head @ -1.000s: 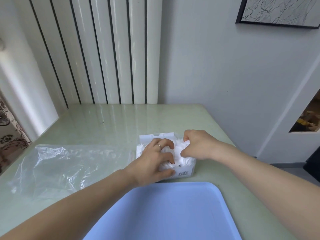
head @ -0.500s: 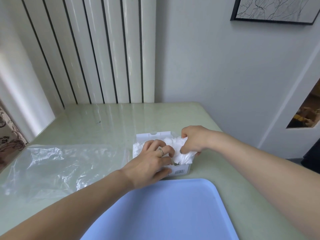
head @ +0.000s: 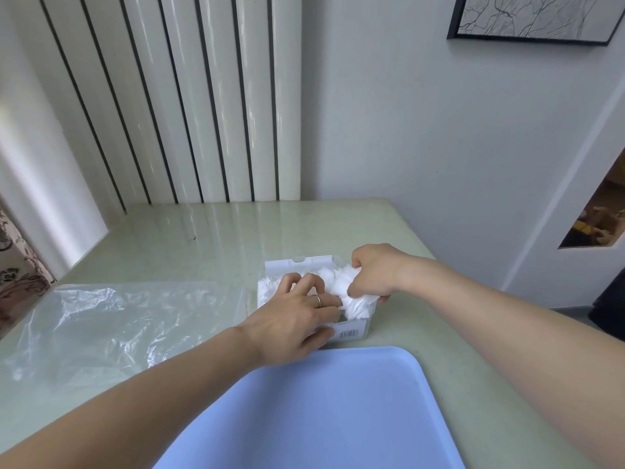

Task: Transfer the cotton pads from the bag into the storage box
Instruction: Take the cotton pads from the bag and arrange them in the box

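Two hands at one storage box (head: 350,332) | left hand (head: 291,319) fingers spread on cotton pads (head: 329,279) | right hand (head: 375,270) pinching pads – one bag (head: 111,324) at 9 o'clock – one blue tray (head: 324,411) at 6

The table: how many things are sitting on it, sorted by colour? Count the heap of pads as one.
White: 2, the storage box and the cotton pads heaped in it
Clear: 1, the plastic bag, lying flat to the left of the box
Blue: 1, the tray at the near edge
Total: 4
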Motion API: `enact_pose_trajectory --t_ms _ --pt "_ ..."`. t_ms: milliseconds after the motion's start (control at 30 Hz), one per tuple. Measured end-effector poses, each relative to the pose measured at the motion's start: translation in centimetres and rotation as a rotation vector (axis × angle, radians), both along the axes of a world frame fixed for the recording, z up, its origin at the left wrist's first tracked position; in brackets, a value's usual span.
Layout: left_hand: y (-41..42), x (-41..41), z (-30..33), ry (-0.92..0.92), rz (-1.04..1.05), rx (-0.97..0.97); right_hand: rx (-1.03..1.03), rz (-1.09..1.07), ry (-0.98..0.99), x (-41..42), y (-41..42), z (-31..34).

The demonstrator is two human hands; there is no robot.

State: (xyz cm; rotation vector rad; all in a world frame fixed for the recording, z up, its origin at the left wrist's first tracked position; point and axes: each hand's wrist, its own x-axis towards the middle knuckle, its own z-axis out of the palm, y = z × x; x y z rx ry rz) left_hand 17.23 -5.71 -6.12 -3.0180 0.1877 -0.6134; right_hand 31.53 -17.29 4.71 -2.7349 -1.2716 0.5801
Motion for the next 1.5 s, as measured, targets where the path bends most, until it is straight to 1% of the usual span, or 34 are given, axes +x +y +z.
enact_pose_trajectory --t_ms 133,200,300,467,567,633,767,900,1033,1133,1233,1333,1367,1400,1433,1500 --pt "-0.2 0.1 0.5 0.038 -0.008 -0.054 -0.030 0.046 -0.158 -0.9 0.2 -0.2" --pt "-0.1 0.0 0.5 0.036 0.006 -0.073 -0.035 0.043 -0.199 -1.4 0.3 -0.2" --pt "-0.2 0.0 0.4 0.032 0.014 -0.081 -0.042 0.046 -0.185 -2.1 0.5 -0.4" --pt "-0.2 0.1 0.4 0.052 0.022 -0.089 -0.044 0.036 -0.051 -1.9 0.2 0.0" --pt "-0.2 0.0 0.6 0.072 0.032 -0.136 -0.049 0.048 -0.031 -1.7 0.1 0.2" --pt "-0.2 0.0 0.8 0.081 0.038 -0.133 -0.056 0.053 -0.016 -1.9 0.3 0.0" --pt "-0.3 0.0 0.8 0.103 0.041 -0.106 -0.093 0.077 -0.024 -2.4 0.6 -0.9" --pt "-0.1 0.1 1.1 0.112 0.057 -0.142 -0.092 0.110 -0.139 -2.2 0.2 -1.5" --pt "0.4 0.0 1.8 0.136 0.095 -0.132 -0.090 0.172 -0.197 -2.2 -0.4 -2.1" --pt "1.1 -0.8 2.2 0.160 0.084 -0.113 -0.006 0.189 -0.205 -3.1 -0.8 -3.0" --pt "1.9 -1.5 2.6 0.163 0.151 -0.144 0.154 0.144 -0.240 -3.1 -1.7 -4.4" --pt "2.1 -2.0 2.6 0.239 0.278 -0.094 0.239 0.235 -0.439 -3.3 -3.2 -6.9" --pt "2.0 -2.1 2.4 0.277 0.311 -0.076 0.270 0.248 -0.475 -3.5 -3.6 -7.7" --pt "1.8 -2.1 2.1 0.316 0.335 -0.072 0.285 0.230 -0.461 -3.7 -3.9 -8.2" --pt "1.6 -2.0 1.8 0.352 0.351 -0.083 0.292 0.195 -0.405 -3.8 -4.0 -8.7" --pt "1.5 -1.8 1.3 0.394 0.363 -0.109 0.257 0.135 -0.238 -4.0 -3.9 -9.4"
